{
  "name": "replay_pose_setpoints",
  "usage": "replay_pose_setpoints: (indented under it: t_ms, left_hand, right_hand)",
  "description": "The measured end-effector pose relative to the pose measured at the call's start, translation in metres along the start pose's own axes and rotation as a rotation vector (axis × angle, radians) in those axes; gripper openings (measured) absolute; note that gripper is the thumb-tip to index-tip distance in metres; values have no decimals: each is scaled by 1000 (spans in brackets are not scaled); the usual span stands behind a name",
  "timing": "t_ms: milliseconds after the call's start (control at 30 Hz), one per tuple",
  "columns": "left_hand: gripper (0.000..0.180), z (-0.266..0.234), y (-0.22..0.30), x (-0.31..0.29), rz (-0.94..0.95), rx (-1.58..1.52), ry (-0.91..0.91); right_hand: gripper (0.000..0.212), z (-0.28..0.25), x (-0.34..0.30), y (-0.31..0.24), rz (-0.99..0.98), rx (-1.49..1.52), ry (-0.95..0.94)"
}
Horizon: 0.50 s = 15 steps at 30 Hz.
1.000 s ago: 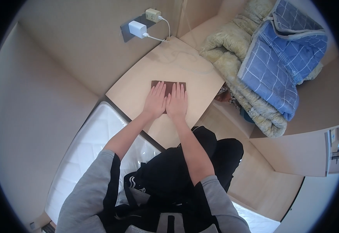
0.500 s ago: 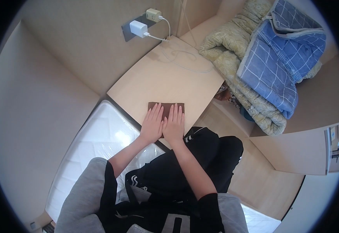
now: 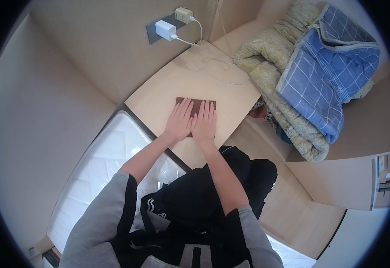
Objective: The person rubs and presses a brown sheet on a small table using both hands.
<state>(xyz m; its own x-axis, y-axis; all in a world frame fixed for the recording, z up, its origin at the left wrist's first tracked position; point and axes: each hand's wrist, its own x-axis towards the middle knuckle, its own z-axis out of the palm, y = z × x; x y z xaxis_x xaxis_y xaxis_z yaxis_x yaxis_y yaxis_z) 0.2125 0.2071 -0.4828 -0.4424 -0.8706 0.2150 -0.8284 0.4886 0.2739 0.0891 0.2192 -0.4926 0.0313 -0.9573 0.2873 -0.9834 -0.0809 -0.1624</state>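
Observation:
A dark brown, flat square piece [image 3: 198,109], perhaps cloth or paper, lies on the pale wooden tabletop [image 3: 154,96]. Both palms rest flat on it, side by side, with the thumbs close together. My left hand [image 3: 180,119] covers its left part, fingers stretched out and pointing away from me. On its right part lies my right hand [image 3: 204,121], fingers also straight and slightly apart. The far edge and a strip between the hands show; much of the rest is hidden beneath them.
Two chargers, one white [image 3: 166,30] and one cream [image 3: 184,15], sit in a wall socket plate; a white cable [image 3: 224,81] trails over the tabletop. Folded quilts [image 3: 309,73] are piled at the right. A plastic-wrapped mattress [image 3: 110,147] borders the tabletop on the left.
Both hands and the brown piece have slid forward together, away from my body, across the tabletop. The hands remain flat on it. The view has shifted slightly.

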Motion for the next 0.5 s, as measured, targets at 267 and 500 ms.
replay_pose_setpoints:
  t_ms: [267, 500]
  left_hand:
    - [56, 7, 3, 20, -72, 0, 57]
    - [56, 3, 17, -12, -75, 17, 50]
  right_hand:
    - [55, 8, 19, 10, 7, 46, 58]
    - [54, -7, -11, 7, -33, 143, 28]
